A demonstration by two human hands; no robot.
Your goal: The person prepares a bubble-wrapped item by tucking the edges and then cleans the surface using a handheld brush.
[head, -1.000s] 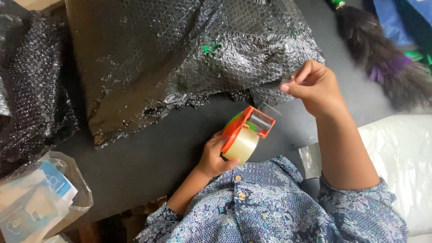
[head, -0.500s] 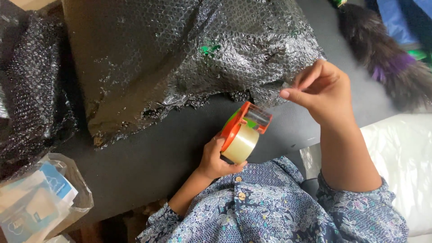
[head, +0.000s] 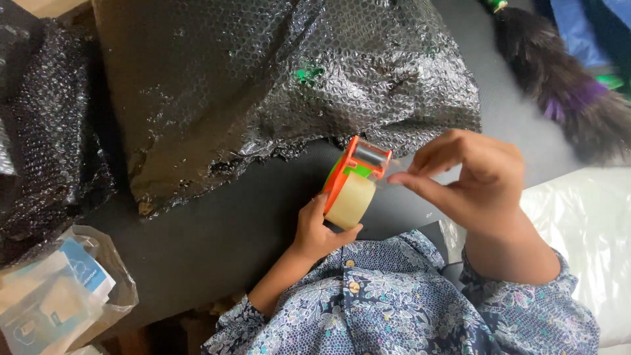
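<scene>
Two hands on one dispenser (head: 351, 181), centre frame over dark table (head: 217, 236). Left hand (head: 319, 230) wraps the tape roll (head: 350, 200) from 7 o'clock; right hand (head: 470, 177) pinches the clear tape end at 3 o'clock. Judged light, rigid; film thin, sticky, best held by edge. Bubble wrap (head: 276, 85) at 12 o'clock

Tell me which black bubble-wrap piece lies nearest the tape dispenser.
The big sheet spread across the table's middle; its ragged lower edge reaches just above the tape dispenser in the left hand. The other bundle sits far left.
</scene>
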